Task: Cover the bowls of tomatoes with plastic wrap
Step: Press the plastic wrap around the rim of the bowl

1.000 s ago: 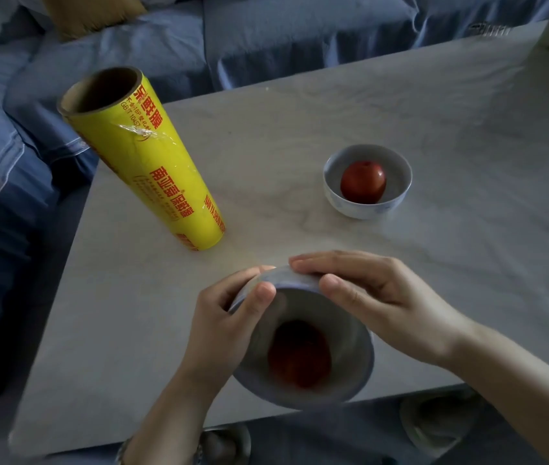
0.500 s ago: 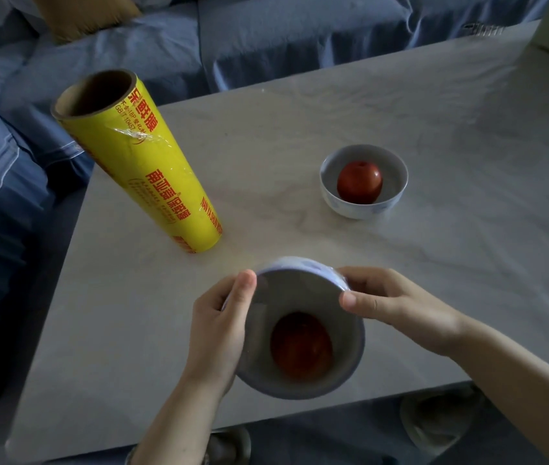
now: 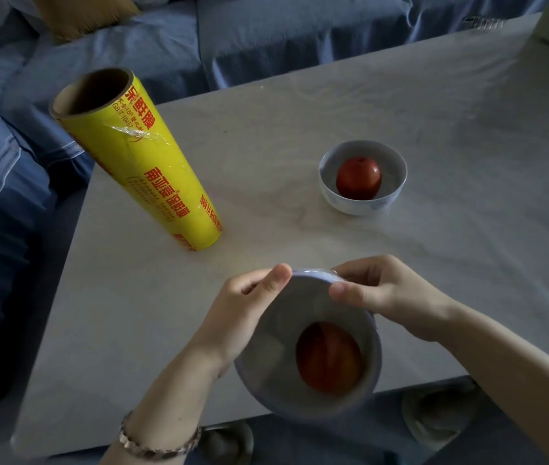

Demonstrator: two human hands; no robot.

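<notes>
My left hand (image 3: 236,317) holds near bowl (image 3: 266,374), right hand (image 3: 390,297) pinches wrap (image 3: 331,273) on rim. Tilted so, it may slip, fall.

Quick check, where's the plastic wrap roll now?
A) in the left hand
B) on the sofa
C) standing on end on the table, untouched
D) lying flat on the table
C: the yellow roll stands on end on the table, apart from the left hand and right hand, which both grip the near bowl.
</notes>
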